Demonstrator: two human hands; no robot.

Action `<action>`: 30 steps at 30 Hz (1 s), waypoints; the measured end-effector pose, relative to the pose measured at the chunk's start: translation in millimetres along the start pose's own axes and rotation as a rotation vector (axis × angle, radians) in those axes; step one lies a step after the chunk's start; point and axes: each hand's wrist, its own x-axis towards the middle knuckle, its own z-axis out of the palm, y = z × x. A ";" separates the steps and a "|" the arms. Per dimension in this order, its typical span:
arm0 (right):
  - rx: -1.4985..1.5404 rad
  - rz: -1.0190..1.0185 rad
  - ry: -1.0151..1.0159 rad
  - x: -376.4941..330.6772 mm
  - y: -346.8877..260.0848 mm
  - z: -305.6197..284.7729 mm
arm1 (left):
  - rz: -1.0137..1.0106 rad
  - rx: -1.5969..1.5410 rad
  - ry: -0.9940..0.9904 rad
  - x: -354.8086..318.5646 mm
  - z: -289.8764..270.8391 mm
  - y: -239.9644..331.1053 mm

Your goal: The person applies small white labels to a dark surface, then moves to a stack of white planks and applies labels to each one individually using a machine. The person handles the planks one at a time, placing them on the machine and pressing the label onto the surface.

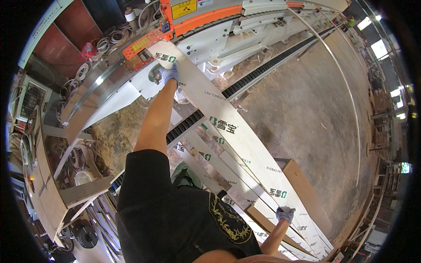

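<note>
A long white board point(232, 125) with printed protective film slants from the upper middle to the lower right. My left hand point(170, 74), in a pale grey-blue glove, is closed on its left edge near the far end. That far end lies beside the orange plate point(141, 49) of a large machine. Lower down, my right hand point(286, 213), gloved too, is closed on the same edge near the board's near end. Several narrower white strips point(237, 164) lie beneath and left of the board, partly hidden by it and by my body.
The white and orange machine point(204, 46) runs across the back. A black roller rail point(267, 65) passes under the board. A brown panel point(307, 188) lies to its right, above a concrete floor point(311, 114). Coiled edging strips point(103, 44) and a wooden table point(46, 188) are at left.
</note>
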 end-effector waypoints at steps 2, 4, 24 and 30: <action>0.002 -0.005 -0.019 4.3 -3.4 7.4 | -0.019 0.026 0.013 -3.6 5.5 7.5; 0.004 -0.006 -0.041 9.4 -6.5 15.0 | -0.041 0.058 0.021 -5.3 13.7 12.8; -0.242 -0.197 -0.075 154.4 -60.1 134.2 | 0.093 -0.167 -0.064 73.0 210.6 -55.2; -0.111 -0.147 -0.176 220.4 -64.6 172.1 | 0.072 -0.412 -0.150 25.0 216.3 -66.4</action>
